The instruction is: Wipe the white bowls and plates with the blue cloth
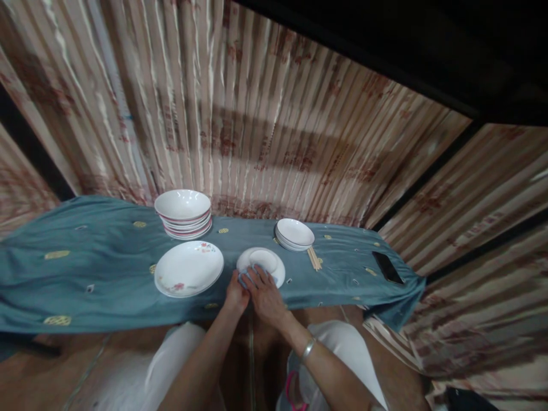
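Observation:
In front of me lies a white plate (264, 260), which looks bottom up, with a round raised ring on it. My left hand (237, 293) grips its near left edge, fingers closed. Over the plate's near part, my right hand (267, 299) presses a bluish cloth (256, 270) onto the surface. Most of the cloth is hidden under the fingers. To the left sits a larger oval plate (188, 268) with floral marks. A stack of white dishes (294, 233) stands beyond the plate, on the right.
At the back left a large bowl (182, 204) tops a stack of red-rimmed dishes. Wooden chopsticks (314, 258) lie beside the right stack. Farther right rests a black phone (387, 267). A teal cloth (115, 274) covers the table, with a patterned curtain (257, 125) behind.

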`<state>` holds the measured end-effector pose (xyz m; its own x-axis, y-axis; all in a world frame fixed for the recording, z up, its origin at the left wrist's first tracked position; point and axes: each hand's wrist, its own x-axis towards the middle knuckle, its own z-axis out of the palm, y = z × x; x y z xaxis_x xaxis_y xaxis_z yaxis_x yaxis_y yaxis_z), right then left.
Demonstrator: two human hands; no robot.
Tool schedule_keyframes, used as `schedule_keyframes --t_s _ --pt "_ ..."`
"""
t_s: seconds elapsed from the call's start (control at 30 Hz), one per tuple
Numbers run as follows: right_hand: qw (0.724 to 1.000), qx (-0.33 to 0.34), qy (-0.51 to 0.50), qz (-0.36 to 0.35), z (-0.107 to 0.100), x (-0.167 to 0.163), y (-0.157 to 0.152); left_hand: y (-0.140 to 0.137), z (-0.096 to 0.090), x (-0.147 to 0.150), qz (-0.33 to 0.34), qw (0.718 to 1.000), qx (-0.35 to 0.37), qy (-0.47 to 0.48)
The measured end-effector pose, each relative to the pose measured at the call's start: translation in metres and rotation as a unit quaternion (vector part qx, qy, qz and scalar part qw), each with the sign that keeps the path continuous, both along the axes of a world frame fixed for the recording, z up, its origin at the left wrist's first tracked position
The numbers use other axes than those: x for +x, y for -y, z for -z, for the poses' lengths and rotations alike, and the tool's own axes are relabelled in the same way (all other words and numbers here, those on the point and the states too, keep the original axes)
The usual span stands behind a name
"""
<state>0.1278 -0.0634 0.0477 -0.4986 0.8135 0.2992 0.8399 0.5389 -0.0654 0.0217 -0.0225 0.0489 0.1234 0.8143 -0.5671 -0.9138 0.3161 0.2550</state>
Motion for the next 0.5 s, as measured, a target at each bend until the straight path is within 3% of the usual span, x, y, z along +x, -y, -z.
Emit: schedule_keyframes --t_s 0.1,0.23,0.5 --pt "0.998 -0.026 0.033 -0.053 -0.020 -0.005 -0.019 0.000 -0.002 0.000 0.001 1.000 -0.010 -0.003" --pt "0.994 -0.030 0.060 -0.087 -0.030 -0.017 -0.048 -0.001 -0.005 0.001 -0.004 1.000 -0.002 0.003" --pt "0.996 -0.044 0.061 -0.042 -0.036 -0.028 -0.086 -0.001 -0.005 0.000 0.019 1.000 0.000 -0.004"
